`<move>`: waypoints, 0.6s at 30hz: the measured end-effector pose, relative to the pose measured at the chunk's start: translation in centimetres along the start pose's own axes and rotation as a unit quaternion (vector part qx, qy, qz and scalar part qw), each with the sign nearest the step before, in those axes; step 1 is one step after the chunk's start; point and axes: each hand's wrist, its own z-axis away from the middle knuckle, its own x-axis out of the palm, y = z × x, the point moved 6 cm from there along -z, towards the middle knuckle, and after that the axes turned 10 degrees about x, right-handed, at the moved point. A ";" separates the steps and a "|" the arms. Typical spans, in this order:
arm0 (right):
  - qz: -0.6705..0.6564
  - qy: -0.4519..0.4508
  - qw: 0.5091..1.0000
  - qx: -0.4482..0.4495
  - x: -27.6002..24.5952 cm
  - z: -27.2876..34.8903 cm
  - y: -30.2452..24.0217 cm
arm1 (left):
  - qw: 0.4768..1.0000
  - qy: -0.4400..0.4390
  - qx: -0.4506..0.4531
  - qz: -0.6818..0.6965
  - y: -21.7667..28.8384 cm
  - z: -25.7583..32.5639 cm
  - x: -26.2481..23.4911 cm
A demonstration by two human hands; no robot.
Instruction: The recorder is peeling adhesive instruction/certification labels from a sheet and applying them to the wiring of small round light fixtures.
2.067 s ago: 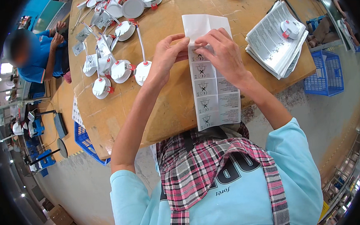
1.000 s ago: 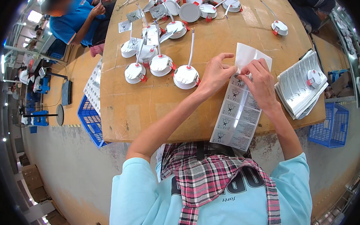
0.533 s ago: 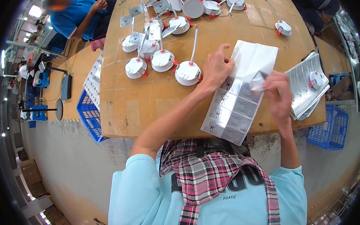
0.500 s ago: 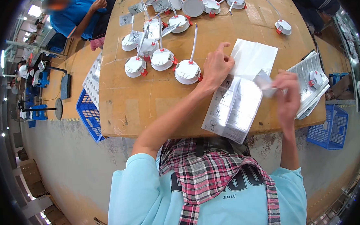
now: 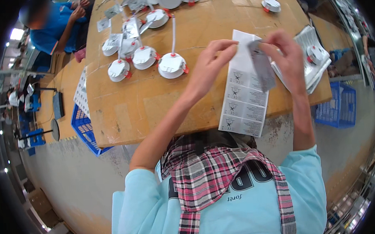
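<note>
A sheet of silver printed labels (image 5: 244,99) lies on the table in front of me, its lower end over the near edge. My left hand (image 5: 212,62) pinches the sheet's upper left edge between thumb and fingers. On the other side, my right hand (image 5: 287,56) pinches a curled silver label piece (image 5: 261,66) raised over the sheet. Whether this piece is fully apart from the sheet I cannot tell. Left of my left hand stands a round white downlight (image 5: 172,66) with red clips and an upright white cable. Similar downlights (image 5: 144,58) stand beside it, some with labels hanging from their cables.
At the right lies a stack of label sheets (image 5: 312,74) with a downlight (image 5: 315,54) on top. Another downlight (image 5: 271,4) stands at the far right. Blue crates (image 5: 86,133) (image 5: 337,105) stand beside the table (image 5: 128,116). A person in blue (image 5: 55,28) sits at the far left.
My right hand has moved up and left, bringing the label piece over the sheet. My left hand now pinches the sheet's edge. The whole view has shifted, moving the downlights leftward and up.
</note>
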 end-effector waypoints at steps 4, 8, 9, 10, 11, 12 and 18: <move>0.022 -0.071 0.997 -0.037 3.8 -0.3 -1.5 | 0.999 0.002 -0.014 0.029 0.9 1.9 0.7; 0.016 0.010 0.996 -0.087 5.0 -0.6 -1.8 | 0.995 0.044 -0.005 0.085 -0.3 2.0 0.1; 0.018 0.009 0.996 -0.087 5.2 -0.4 -1.2 | 0.991 0.081 -0.007 0.110 -0.6 2.0 -0.8; 0.003 0.026 0.997 -0.068 5.1 -0.3 -0.3 | 0.984 0.119 -0.008 0.135 -0.8 2.0 -1.4; -0.011 0.042 0.998 -0.050 4.8 -0.2 0.3 | 0.983 0.119 -0.008 0.136 -0.9 2.0 -1.5; -0.010 0.040 0.998 -0.049 4.7 0.2 0.5 | 0.981 0.137 -0.013 0.136 -0.9 2.3 -1.8; -0.030 -0.090 0.983 0.156 5.5 0.4 2.6 | 0.965 0.141 0.075 -0.208 1.1 2.8 -4.4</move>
